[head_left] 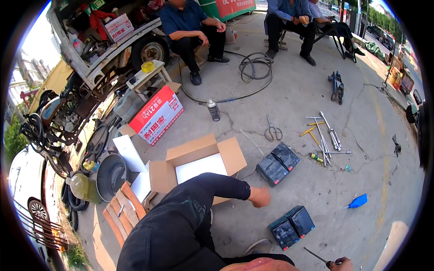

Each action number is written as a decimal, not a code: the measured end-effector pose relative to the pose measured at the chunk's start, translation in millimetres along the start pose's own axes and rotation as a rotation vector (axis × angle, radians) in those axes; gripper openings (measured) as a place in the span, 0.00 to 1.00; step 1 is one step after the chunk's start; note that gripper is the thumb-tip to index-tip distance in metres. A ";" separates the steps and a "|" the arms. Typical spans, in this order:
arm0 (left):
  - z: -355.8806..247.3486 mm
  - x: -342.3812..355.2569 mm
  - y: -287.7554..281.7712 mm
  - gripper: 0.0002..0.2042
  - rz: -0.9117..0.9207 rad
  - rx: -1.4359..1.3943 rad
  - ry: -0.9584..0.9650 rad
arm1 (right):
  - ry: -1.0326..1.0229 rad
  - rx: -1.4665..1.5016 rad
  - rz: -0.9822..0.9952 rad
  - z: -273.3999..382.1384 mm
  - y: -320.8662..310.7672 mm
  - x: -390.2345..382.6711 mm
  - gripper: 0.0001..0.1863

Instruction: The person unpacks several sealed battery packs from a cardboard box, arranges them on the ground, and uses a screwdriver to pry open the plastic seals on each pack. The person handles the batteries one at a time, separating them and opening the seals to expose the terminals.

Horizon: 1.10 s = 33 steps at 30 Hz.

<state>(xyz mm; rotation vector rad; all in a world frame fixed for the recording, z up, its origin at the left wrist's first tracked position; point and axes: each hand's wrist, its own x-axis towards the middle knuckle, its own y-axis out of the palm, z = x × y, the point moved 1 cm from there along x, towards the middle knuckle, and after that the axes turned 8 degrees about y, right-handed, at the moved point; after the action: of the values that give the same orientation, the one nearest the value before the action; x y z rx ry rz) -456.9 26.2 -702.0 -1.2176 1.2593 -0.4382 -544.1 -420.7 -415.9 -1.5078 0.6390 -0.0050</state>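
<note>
The left hand (260,197) hangs just up and left of the near battery pair (293,227), my landmark; I cannot tell whether its fingers are spread or curled. The right hand (342,264), cut by the lower edge, lies down and right of the landmark, its fingers closed round a screwdriver (322,258) whose tip points toward that pair without touching it. The two dark batteries lie side by side on the ground. Above the landmark sits the far battery pair (277,164); up and left, an open carton (193,151); up and right, a blue bottle (358,201) and, further off, metal wrenches (333,135)
</note>
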 end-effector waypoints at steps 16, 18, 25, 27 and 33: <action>-63.5 9.6 -28.6 0.10 -0.225 -0.308 0.485 | 0.063 0.163 -0.257 -27.0 41.1 -4.2 0.14; -82.9 14.2 -52.2 0.10 -0.257 -0.264 0.567 | 0.069 0.169 -0.250 -26.8 39.6 -11.5 0.14; -122.9 70.3 -60.2 0.46 -0.460 -0.082 0.434 | 0.077 0.173 -0.114 -9.8 32.3 -12.3 0.14; -129.8 102.5 -43.3 0.47 -0.513 -0.085 0.309 | 0.070 0.161 -0.119 -10.9 24.8 -19.6 0.13; -166.4 139.9 -41.2 0.28 -0.606 0.013 0.112 | 0.140 0.249 -0.108 -25.5 22.2 -20.4 0.12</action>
<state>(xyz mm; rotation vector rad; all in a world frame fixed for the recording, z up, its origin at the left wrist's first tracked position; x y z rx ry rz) -543.3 -177.5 -706.4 -1.5751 0.9567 -0.9625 -579.6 -434.1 -426.7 -1.3058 0.6427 -0.2663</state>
